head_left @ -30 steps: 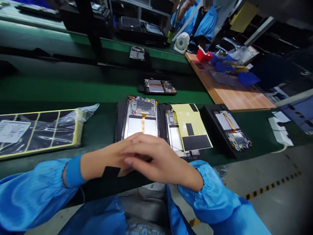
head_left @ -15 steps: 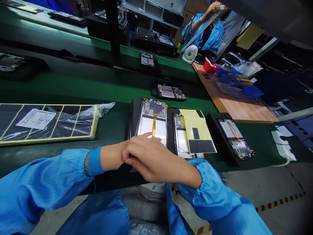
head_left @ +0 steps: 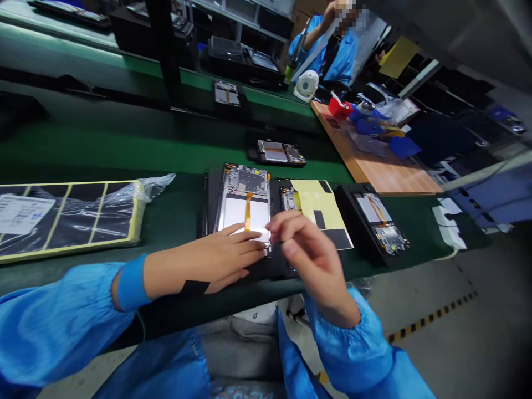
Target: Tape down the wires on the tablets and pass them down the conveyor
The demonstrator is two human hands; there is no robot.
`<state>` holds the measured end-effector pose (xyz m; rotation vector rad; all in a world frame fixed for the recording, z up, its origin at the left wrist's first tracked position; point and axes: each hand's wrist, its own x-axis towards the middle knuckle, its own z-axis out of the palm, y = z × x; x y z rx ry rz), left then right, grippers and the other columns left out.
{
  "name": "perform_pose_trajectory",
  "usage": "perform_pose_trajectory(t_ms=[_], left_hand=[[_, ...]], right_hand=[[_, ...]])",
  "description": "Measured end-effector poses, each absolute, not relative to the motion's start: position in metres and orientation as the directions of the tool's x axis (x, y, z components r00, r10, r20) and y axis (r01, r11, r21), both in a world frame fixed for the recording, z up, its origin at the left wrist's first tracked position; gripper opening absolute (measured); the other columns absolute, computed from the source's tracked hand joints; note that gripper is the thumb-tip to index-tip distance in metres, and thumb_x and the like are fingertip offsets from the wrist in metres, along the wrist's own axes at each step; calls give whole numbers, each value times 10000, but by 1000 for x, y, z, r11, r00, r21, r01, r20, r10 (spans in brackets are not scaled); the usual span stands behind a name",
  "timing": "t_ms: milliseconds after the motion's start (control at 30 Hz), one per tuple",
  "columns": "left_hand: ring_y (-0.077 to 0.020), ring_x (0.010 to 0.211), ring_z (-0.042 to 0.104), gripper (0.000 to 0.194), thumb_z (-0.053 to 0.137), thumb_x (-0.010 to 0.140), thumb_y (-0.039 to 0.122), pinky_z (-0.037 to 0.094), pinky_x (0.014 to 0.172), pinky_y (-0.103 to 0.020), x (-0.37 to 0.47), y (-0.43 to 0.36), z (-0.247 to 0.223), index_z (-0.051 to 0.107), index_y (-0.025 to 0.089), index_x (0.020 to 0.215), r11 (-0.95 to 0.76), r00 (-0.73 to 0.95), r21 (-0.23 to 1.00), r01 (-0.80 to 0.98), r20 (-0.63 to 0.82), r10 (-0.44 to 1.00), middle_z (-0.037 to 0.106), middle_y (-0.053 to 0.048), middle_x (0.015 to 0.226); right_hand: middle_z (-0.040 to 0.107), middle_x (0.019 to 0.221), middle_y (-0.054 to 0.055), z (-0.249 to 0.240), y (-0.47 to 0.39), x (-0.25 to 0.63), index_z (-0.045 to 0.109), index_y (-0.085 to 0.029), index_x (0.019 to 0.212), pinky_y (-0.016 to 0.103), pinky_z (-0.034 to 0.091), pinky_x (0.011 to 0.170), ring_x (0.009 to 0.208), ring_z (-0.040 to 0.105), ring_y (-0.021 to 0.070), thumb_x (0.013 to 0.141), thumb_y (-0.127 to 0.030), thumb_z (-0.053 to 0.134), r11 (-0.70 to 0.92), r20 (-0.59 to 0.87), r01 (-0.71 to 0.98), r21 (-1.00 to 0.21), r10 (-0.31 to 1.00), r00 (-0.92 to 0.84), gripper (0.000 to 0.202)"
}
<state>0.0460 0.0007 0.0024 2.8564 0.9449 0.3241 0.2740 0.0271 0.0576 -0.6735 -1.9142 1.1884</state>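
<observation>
An opened tablet [head_left: 236,209] lies in front of me, with its circuit board, white battery and orange ribbon cable bare. My left hand [head_left: 226,256] rests flat over its lower end, fingers stretched out. A small black strip [head_left: 195,286] clings to the edge of that hand near the wrist. My right hand [head_left: 311,255] hovers at the tablet's right edge, thumb and fingers curled in a pinch; what they hold, if anything, is too small to make out. Behind it, a yellow sheet with black pieces [head_left: 322,205] partly covers a second opened tablet [head_left: 287,199].
A plastic-wrapped stack of black sheets [head_left: 83,216] lies at left. Another opened tablet [head_left: 380,221] sits on a black block at right, near a white power strip [head_left: 449,227]. More tablets lie on the green conveyor [head_left: 166,147]. Across it, a person [head_left: 341,52] works beside a small fan [head_left: 306,86].
My right hand has lifted off my left hand and moved right, uncovering the black strip. My left hand still lies on the tablet. The view has shifted slightly to the left-hand things' loss.
</observation>
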Motion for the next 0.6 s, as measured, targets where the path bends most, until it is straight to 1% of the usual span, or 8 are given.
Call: perform_pose_trajectory(t_ms=[67,133,200,267,333,467,533,600], left_hand=[[-255,1379,741,402,557,1026,120,529,1267,-448,43,9,7,700,180,1397,-852,817,228,472,250,519,842,-87,1378],[-268,1172,792,390,539,958,40,564,1119,-416,42,19,7,717,202,1265,-841,795,258,476,283,537,866,-96,1214],[-259,916,764,327,517,929,36,554,960,-386,43,29,5,695,233,1119,-830,771,283,480,316,554,844,-75,1040],[-243,764,682,291,486,939,50,520,851,-365,44,39,5,651,259,1055,-830,769,317,458,327,549,794,-34,923],[-231,759,657,289,454,971,57,493,790,-336,44,48,9,621,277,1057,-817,781,392,423,298,548,767,-5,901],[-201,917,716,237,426,1075,120,536,804,-295,43,51,19,596,285,1085,-685,755,584,435,177,631,789,15,991],[-192,951,736,226,430,1110,176,583,819,-287,39,43,17,626,284,1132,-664,727,604,440,194,658,795,7,1020],[-189,1019,758,296,422,1135,213,632,861,-281,31,29,8,665,284,1287,-692,696,562,453,262,668,811,-2,1122]], right_hand=[[663,1163,96,51,23,297,599,-291,1058,415,626,868,1075,675,270,1114,-442,662,338,301,51,-940,889,-345,173],[644,1063,75,41,15,316,614,-309,1150,386,615,750,935,664,256,1066,-533,698,217,211,0,-976,948,-237,254],[574,870,4,26,0,325,597,-336,1325,339,547,603,695,564,210,1074,-605,643,43,75,-125,-991,961,-265,371],[451,724,-71,10,-18,324,531,-372,1503,283,434,497,528,382,166,1119,-664,529,-163,-41,-303,-939,927,-373,482],[386,674,-105,-6,-35,315,488,-420,1586,239,358,460,473,254,140,1143,-711,464,-343,-89,-479,-808,875,-476,530],[404,663,-117,-25,-53,294,537,-473,1546,188,342,458,453,203,119,1161,-712,473,-500,-41,-684,-532,822,-569,457],[421,666,-120,-29,-54,289,534,-476,1546,183,341,454,444,195,114,1167,-720,462,-527,-36,-710,-468,814,-580,457],[440,671,-124,-33,-53,286,519,-490,1551,181,338,448,432,197,107,1163,-737,458,-557,-49,-711,-430,801,-597,465]])
